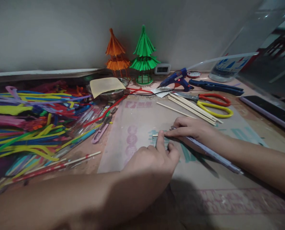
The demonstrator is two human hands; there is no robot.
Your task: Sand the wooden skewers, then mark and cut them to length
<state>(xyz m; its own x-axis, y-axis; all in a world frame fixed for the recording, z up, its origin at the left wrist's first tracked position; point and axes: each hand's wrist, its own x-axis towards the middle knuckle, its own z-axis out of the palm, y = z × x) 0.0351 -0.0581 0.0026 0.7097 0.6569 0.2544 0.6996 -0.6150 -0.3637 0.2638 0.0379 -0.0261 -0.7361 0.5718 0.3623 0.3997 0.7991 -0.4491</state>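
Observation:
My left hand (152,161) reaches in from the lower left, its index finger stretched out and pressing a short pale wooden stick (154,135) against the plastic sheet (142,118). Its other fingers are curled. Close on the right, my right hand (192,131) is closed round a slim pale purple pen (214,155). The pen slants down to the right, and its dark tip meets the stick area beside my left fingertip. Part of the stick is hidden under my fingers.
Behind my right hand lie several wooden sticks (192,108), scissors (215,111) and blue-handled pliers (214,87). A glue gun (177,80) rests near orange (115,51) and green (143,60) pipe-cleaner trees. Colourful pipe cleaners (32,134) heap up left; a phone (272,111) lies right.

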